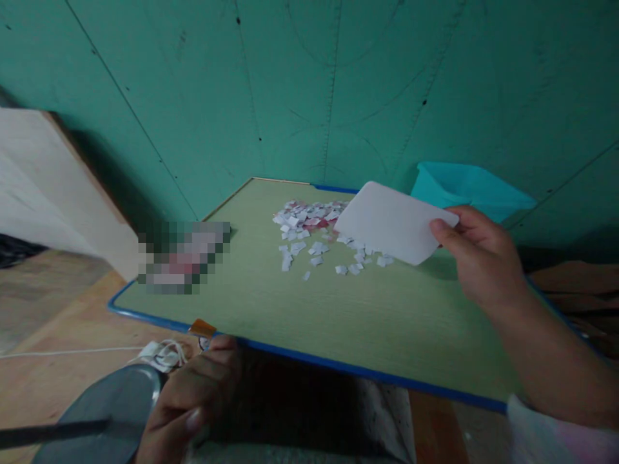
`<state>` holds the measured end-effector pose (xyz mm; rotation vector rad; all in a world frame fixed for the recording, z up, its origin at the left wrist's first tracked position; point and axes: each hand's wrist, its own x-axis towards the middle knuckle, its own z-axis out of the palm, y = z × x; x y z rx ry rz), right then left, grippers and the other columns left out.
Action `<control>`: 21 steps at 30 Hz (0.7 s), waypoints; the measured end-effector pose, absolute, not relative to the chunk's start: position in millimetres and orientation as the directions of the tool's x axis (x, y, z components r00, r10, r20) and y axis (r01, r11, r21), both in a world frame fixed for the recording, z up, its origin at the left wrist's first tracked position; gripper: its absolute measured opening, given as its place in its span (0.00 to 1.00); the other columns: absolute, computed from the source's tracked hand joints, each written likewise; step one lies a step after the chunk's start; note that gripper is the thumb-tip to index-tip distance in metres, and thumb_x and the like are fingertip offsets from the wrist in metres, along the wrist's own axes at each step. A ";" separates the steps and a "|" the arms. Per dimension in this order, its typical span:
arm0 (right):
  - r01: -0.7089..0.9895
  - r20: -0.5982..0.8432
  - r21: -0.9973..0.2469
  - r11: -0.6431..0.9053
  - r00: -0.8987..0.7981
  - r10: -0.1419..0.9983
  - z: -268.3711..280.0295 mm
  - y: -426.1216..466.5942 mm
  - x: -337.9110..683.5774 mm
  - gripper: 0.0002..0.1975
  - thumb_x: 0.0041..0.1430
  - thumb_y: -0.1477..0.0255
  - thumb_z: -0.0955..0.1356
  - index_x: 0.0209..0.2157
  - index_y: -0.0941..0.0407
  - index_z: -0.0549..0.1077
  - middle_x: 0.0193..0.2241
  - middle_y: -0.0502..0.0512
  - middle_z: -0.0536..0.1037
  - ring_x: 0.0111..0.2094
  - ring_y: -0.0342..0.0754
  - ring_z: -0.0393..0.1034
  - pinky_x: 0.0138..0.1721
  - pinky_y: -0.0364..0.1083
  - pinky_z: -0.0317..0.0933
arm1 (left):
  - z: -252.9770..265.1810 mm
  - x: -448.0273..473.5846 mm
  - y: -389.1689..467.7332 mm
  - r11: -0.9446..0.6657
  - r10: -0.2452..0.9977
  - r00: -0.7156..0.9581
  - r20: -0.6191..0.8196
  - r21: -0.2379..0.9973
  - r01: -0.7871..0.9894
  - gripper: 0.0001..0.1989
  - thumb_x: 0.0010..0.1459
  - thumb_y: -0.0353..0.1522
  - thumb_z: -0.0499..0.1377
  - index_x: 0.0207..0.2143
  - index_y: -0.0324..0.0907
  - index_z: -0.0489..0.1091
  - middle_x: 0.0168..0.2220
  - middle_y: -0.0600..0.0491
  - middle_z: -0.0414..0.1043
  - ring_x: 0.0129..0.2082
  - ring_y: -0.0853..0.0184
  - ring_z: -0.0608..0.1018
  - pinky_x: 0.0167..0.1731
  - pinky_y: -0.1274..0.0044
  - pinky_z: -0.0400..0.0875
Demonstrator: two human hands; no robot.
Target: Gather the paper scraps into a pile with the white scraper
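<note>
My right hand (483, 251) pinches a flat white sheet with rounded corners (391, 222) between thumb and fingers, above the right part of the table. Under and beside the sheet, many small torn or cut white paper pieces (294, 222) are heaped, with some pink among them. Several pieces lie scattered toward the front. At the table's front edge, my left hand (198, 386) is closed with its fingers curled. An orange piece (202, 328) shows just beyond its fingertips; whether the hand holds it is unclear.
The low table (309, 316) has a blue rim. Behind it to the right stands a turquoise plastic bin (471, 187), near the green wall (213, 96). A blurred-out item (186, 258) lies at left. A pale board (58, 193), white cable (162, 354) and grey round object (106, 406) are nearby.
</note>
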<state>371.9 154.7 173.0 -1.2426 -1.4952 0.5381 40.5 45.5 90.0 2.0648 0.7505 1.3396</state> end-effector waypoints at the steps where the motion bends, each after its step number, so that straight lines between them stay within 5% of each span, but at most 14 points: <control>1: 0.413 0.416 -0.842 0.346 0.092 0.905 173.6 153.3 373.0 0.09 0.51 0.61 0.66 0.28 0.52 0.68 0.21 0.48 0.67 0.24 0.45 0.61 0.23 0.44 0.53 | 92.2 42.2 46.7 -0.681 0.718 0.342 0.606 0.713 0.166 0.21 0.56 0.44 0.48 0.14 0.45 0.56 0.11 0.58 0.57 0.15 0.66 0.65 0.28 0.67 0.65; 7: 0.588 0.435 -0.740 0.326 0.050 0.899 170.7 150.9 375.3 0.08 0.52 0.64 0.63 0.25 0.53 0.66 0.17 0.47 0.61 0.19 0.43 0.55 0.19 0.42 0.46 | 112.1 56.9 45.2 -0.654 0.747 0.303 0.592 0.735 0.178 0.15 0.55 0.42 0.52 0.19 0.47 0.63 0.15 0.55 0.61 0.20 0.60 0.70 0.28 0.65 0.68; 13: 0.766 0.452 -0.537 0.354 -0.094 0.887 164.8 152.8 366.1 0.10 0.56 0.62 0.62 0.31 0.54 0.68 0.20 0.48 0.65 0.22 0.44 0.58 0.24 0.44 0.51 | 98.9 47.6 37.1 -0.618 0.760 0.289 0.583 0.785 0.040 0.15 0.59 0.40 0.45 0.21 0.47 0.55 0.15 0.57 0.51 0.16 0.65 0.62 0.25 0.67 0.66; 21: 0.716 0.466 -0.604 0.350 -0.038 0.884 166.9 150.3 368.4 0.08 0.55 0.64 0.62 0.29 0.53 0.67 0.19 0.48 0.65 0.20 0.44 0.58 0.21 0.44 0.49 | 80.5 33.9 41.0 -0.659 0.696 0.420 0.582 0.750 0.052 0.17 0.57 0.40 0.42 0.18 0.44 0.52 0.13 0.58 0.54 0.15 0.68 0.64 0.30 0.65 0.59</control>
